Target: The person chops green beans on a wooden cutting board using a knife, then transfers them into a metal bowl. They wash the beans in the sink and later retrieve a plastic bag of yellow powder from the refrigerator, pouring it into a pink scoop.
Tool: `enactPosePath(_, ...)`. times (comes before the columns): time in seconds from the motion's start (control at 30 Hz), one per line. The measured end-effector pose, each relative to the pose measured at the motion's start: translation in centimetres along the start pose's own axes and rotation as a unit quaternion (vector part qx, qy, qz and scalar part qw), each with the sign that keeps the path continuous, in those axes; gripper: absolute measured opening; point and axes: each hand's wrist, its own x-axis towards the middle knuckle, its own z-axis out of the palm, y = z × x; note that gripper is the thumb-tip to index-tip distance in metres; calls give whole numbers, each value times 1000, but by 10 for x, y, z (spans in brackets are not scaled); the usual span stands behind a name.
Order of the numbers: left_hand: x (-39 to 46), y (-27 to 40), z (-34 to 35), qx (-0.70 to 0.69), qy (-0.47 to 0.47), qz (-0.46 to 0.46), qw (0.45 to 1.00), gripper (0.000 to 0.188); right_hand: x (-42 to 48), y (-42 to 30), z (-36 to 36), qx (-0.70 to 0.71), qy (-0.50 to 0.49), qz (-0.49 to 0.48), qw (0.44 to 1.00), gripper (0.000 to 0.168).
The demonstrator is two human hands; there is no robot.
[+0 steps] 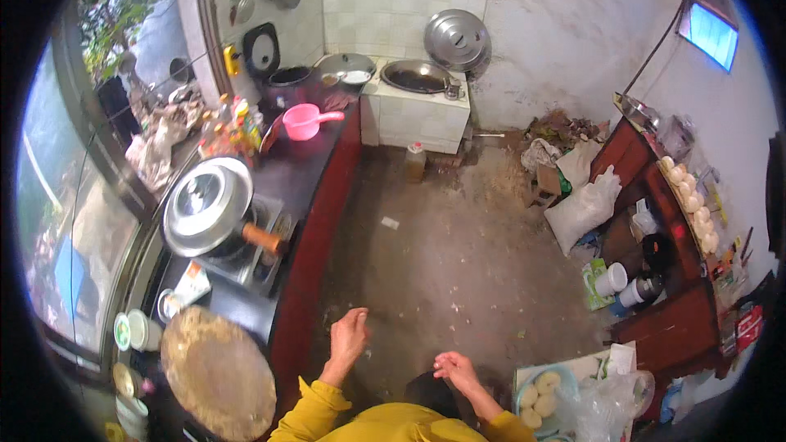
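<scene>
My left hand [349, 336] is raised over the floor beside the red-fronted counter, fingers curled, with no object visible in it. My right hand [455, 371] is held out to the right, fingers bent and apart, holding nothing. A large round wooden chopping board [218, 374] lies on the dark counter left of my left hand. Further along the counter, a lidded metal pan [207, 205] with a wooden handle rests on a stove [264, 258]. A pink plastic dipper [302, 121] stands beyond it. Nearest my right hand is a bowl with pale round dough-like pieces [543, 394].
A built-in wok stove [417, 113] stands at the far wall, with an oil jug [416, 162] on the floor before it. White sacks [586, 209] lean near a red wooden cabinet [669, 325] at right. Plastic bags [605, 402] lie beside the bowl.
</scene>
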Motion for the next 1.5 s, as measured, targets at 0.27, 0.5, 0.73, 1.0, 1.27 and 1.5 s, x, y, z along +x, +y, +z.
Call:
enactPosePath(0.27,204,76,78,-155,-41,-38,986,35,168,-72,-75,-7,-40,-11,999,19)
enactPosePath(0.5,351,72,91,-330,99,-113,932,31,345,-225,-113,-112,-45,-28,992,20)
enactPosePath(0.73,482,75,85,-389,227,-167,877,11,485,-312,-113,-92,-141,21,986,18)
enactPosePath(1.0,661,17,76,-533,332,-246,738,59,632,-394,-111,-87,-157,26,983,19)
enactPosePath(1.27,788,8,52,-647,293,-221,668,67,764,-491,-123,-113,-161,-48,979,20)
enactPosePath(1.5,822,5,54,-529,387,-216,724,23,929,-586,-131,-108,-148,-77,980,18)
